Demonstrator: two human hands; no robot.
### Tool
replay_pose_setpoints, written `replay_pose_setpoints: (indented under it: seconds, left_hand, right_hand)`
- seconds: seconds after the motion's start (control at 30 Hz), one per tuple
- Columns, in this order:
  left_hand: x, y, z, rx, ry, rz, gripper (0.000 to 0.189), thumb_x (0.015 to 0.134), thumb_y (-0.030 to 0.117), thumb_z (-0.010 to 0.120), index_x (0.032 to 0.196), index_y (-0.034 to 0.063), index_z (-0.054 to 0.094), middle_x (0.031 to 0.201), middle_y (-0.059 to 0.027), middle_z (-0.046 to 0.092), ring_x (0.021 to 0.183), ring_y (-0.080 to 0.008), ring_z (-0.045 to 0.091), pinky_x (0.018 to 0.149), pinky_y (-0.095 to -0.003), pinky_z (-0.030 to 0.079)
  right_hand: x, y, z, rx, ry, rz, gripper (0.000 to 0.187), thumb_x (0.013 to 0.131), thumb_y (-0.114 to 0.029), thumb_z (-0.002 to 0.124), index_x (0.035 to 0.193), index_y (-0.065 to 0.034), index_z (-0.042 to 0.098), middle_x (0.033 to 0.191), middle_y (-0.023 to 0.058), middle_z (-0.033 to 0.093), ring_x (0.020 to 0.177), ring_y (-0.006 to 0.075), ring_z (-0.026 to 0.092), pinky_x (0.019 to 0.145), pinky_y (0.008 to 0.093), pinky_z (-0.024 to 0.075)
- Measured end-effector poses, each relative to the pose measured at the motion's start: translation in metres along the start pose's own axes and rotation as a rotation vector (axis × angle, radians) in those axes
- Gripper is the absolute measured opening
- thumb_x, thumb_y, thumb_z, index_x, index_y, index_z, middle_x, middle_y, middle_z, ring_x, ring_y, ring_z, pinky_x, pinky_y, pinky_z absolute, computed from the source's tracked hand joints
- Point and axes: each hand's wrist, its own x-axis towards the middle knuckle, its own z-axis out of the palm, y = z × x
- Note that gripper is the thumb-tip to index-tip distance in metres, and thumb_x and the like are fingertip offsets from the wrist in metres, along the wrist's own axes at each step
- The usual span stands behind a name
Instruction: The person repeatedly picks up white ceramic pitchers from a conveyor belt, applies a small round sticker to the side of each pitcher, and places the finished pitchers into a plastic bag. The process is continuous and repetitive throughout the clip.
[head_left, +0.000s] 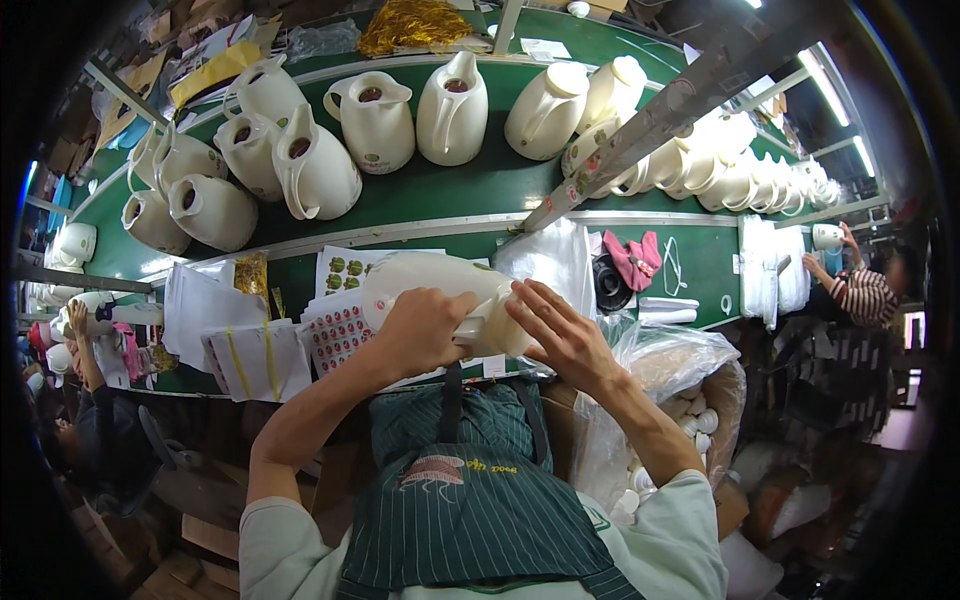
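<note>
A cream-white vacuum jug (427, 274) lies tilted on its side in front of me, its base to the left and its lid to the right. My left hand (420, 330) is closed around the jug's handle. On the lid (506, 322), my right hand (566, 337) rests with its fingers bent over the top and side. Beneath the jug are sheets of round red stickers (337, 334) and a sheet of green printed stickers (346, 271). Part of the lid is hidden by my right fingers.
Several open jugs (379, 124) stand on the green conveyor (517, 180); lidded ones line the right. A metal post (645, 142) slants across. A plastic-lined box (727, 390) holds white lids (705, 421). Plastic bags (551, 259) and a pink cloth (634, 259) lie right. Co-workers sit either side.
</note>
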Motion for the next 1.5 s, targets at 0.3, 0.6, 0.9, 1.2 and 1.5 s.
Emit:
replay_pose_setpoints:
  seconds: [0.3, 0.6, 0.9, 1.2, 1.5]
  left_hand:
    - [0.043, -0.035, -0.043, -0.033, -0.425, 0.214, 0.044, 0.061, 0.034, 0.090, 0.089, 0.0060, 0.072, 0.078, -0.0172, 0.071, 0.075, -0.0377, 0.070, 0.070, -0.0442, 0.054]
    - [0.016, -0.009, 0.017, 0.191, 0.009, 0.058, 0.028, 0.072, 0.015, 0.082, 0.091, 0.0042, 0.065, 0.077, -0.0141, 0.073, 0.073, -0.0319, 0.075, 0.069, -0.0414, 0.059]
    - [-0.002, -0.033, 0.068, 0.277, 0.334, 0.348, 0.013, 0.082, 0.011, 0.067, 0.094, 0.0075, 0.064, 0.073, -0.0041, 0.063, 0.071, -0.0194, 0.068, 0.068, -0.0322, 0.052]
    - [0.013, -0.057, 0.064, 0.239, 0.334, 0.440, 0.017, 0.082, 0.009, 0.068, 0.099, 0.0121, 0.069, 0.070, -0.0016, 0.059, 0.065, -0.0184, 0.064, 0.063, -0.0336, 0.049]
    - [0.085, -0.076, 0.073, -0.434, 0.561, -0.240, 0.041, 0.073, 0.019, 0.097, 0.103, 0.0045, 0.073, 0.085, -0.0071, 0.075, 0.077, -0.0118, 0.066, 0.073, -0.0312, 0.055]
  right_hand:
    - [0.015, -0.007, 0.006, -0.226, -0.044, -0.403, 0.057, 0.088, -0.015, 0.070, 0.143, -0.0139, 0.056, 0.154, 0.0143, 0.052, 0.142, 0.0351, 0.052, 0.115, 0.0455, 0.0503]
    - [0.021, 0.002, 0.040, 0.773, -0.071, 1.038, 0.074, 0.081, -0.053, 0.083, 0.114, 0.0103, 0.062, 0.100, 0.0236, 0.073, 0.083, 0.0286, 0.077, 0.076, 0.0342, 0.0647]
    - [0.006, 0.007, 0.116, 1.843, 0.130, 1.541, 0.120, 0.078, -0.100, 0.034, 0.106, 0.0133, 0.062, 0.077, 0.0175, 0.067, 0.056, 0.0122, 0.060, 0.049, 0.0203, 0.0520]
    - [0.006, 0.014, 0.124, 2.226, 0.193, 1.577, 0.119, 0.078, -0.101, 0.034, 0.107, 0.0102, 0.062, 0.081, 0.0193, 0.070, 0.047, 0.0074, 0.049, 0.041, 0.0178, 0.0432]
    - [-0.016, 0.021, 0.100, 1.986, -0.174, 1.134, 0.086, 0.103, -0.076, 0.033, 0.113, 0.0007, 0.069, 0.084, 0.0104, 0.074, 0.056, 0.0157, 0.062, 0.054, 0.0300, 0.0497]
